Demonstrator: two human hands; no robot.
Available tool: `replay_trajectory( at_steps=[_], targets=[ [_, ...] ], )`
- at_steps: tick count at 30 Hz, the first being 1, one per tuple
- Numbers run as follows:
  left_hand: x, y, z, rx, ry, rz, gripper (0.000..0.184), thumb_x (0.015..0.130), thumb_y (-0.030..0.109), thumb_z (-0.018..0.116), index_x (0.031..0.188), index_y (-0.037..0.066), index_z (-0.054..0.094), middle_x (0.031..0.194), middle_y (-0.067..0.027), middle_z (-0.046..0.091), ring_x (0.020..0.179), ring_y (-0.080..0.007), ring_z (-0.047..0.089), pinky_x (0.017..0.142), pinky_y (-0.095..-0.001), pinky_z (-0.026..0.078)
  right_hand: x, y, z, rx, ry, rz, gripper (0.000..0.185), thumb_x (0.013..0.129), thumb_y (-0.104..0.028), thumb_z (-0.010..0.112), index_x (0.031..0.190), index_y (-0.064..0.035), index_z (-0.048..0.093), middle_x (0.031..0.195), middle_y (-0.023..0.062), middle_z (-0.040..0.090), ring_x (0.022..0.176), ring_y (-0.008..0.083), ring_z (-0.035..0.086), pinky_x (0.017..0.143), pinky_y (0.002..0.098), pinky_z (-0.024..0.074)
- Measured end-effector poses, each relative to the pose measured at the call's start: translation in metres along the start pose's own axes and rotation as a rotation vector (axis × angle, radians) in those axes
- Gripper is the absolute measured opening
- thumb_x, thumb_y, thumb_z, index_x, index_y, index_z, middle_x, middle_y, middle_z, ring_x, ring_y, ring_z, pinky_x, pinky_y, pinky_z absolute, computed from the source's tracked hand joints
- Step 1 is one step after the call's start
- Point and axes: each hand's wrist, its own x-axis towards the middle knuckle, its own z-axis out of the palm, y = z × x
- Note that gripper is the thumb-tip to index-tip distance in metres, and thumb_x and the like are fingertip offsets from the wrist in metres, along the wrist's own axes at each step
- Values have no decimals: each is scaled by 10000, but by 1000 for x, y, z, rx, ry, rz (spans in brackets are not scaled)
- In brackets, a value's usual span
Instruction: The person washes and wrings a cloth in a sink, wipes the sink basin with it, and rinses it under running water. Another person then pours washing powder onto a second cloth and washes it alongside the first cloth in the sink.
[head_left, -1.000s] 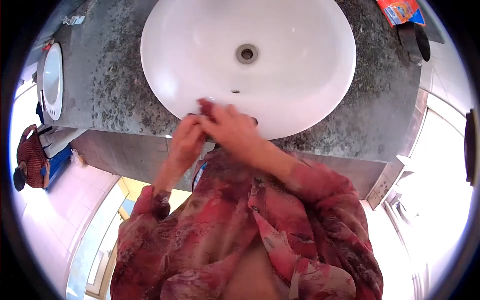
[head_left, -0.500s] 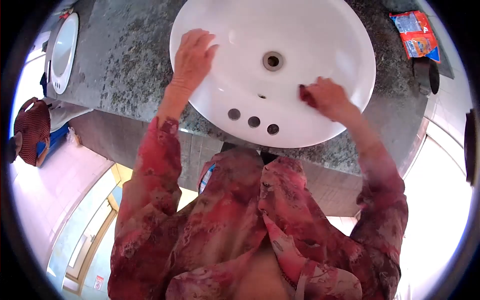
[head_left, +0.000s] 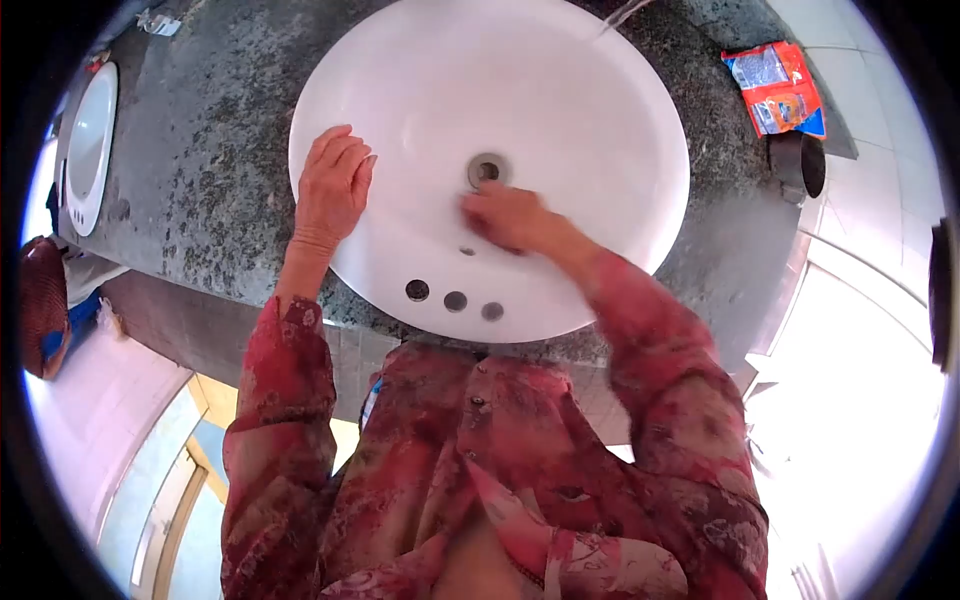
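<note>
We see the white basin (head_left: 600, 120) set into the dark speckled counter (head_left: 220, 130) in front of the person. The left hand (head_left: 335, 185) is over the basin's left side, its fingers loosely bent and the thumb a little apart from them; we see nothing in its grasp and cannot tell whether it touches the basin. The right hand (head_left: 508, 215) is over the basin just on the near side of the drain (head_left: 487, 169), blurred and with its fingers curled under, so we cannot tell whether it holds anything. Nearer the person, we see three round holes (head_left: 455, 301) along the rim. On the right of the counter we make out a red packet (head_left: 775, 90) beside a dark object (head_left: 797, 165), and at the far left a second basin (head_left: 92, 145)
</note>
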Motion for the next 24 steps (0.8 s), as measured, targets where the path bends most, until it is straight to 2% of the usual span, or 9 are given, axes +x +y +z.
replay_trajectory(
  at_steps=[1, 2, 7, 10, 15, 17, 19, 21, 24],
  targets=[
    [1, 1, -1, 4, 5, -7, 86, 817, 68, 670, 885, 35, 629, 983, -90, 628, 1089, -298, 566, 925, -385, 471, -26, 28, -12, -187, -130, 77, 169, 860, -238, 587, 1026, -208, 591, 1080, 121, 564, 969, 316, 596, 773, 462, 509],
    [1, 2, -2, -6, 4, -2, 81, 816, 64, 668, 877, 35, 624, 974, -90, 626, 1088, -298, 566, 923, -385, 471, -56, 36, -40, -362, -86, 139, 180, 850, -218, 592, 1028, -219, 615, 1063, 104, 570, 975, 318, 593, 768, 468, 512],
    [3, 3, -2, 5, -2, 12, 74, 811, 54, 664, 862, 36, 613, 950, -87, 619, 1091, -297, 563, 922, -388, 468, -48, 92, -130, -767, 556, 30, 179, 789, -164, 640, 967, -187, 634, 1029, 82, 513, 930, 284, 540, 667, 387, 531],
    [2, 4, -1, 25, -11, -4, 95, 797, 60, 676, 862, 48, 607, 924, -88, 609, 1106, -305, 548, 946, -399, 456, -4, 94, -117, -872, 774, 114, 170, 791, -148, 637, 955, -179, 604, 996, 70, 505, 911, 271, 537, 622, 345, 530],
    [4, 6, -2, 52, -27, 25, 103, 797, 84, 683, 854, 54, 603, 922, -89, 609, 1117, -314, 534, 964, -415, 439, 95, 59, -61, -411, 997, 179, 222, 792, -132, 644, 1003, -152, 574, 1053, 108, 518, 922, 308, 536, 716, 425, 522],
    [5, 9, -3, 46, -52, -4, 111, 798, 94, 686, 858, 54, 601, 919, -90, 609, 1119, -318, 531, 960, -412, 436, 118, -2, -45, 126, 944, 250, 303, 783, -130, 657, 1064, -130, 544, 1089, 146, 513, 954, 340, 540, 790, 462, 505],
    [5, 8, -5, 44, -51, -2, 114, 801, 99, 683, 862, 52, 598, 921, -90, 608, 1125, -320, 526, 970, -413, 424, 134, -33, -12, 233, 864, 202, 360, 778, -113, 642, 1115, -126, 515, 1095, 166, 517, 992, 368, 547, 821, 479, 497],
    [6, 7, -6, 37, -81, 8, 111, 803, 95, 676, 863, 47, 595, 921, -90, 605, 1131, -318, 523, 988, -415, 409, 118, -52, 6, 298, 565, -4, 378, 781, -91, 616, 1140, -131, 505, 1116, 179, 514, 1042, 399, 542, 838, 482, 495],
    [5, 11, -9, 25, -78, -11, 107, 803, 95, 672, 858, 44, 594, 915, -89, 601, 1136, -309, 524, 998, -411, 400, 67, -37, -15, 162, -23, -42, 379, 757, -100, 627, 1127, -145, 554, 1101, 178, 557, 1104, 359, 543, 847, 462, 496]
  ],
)
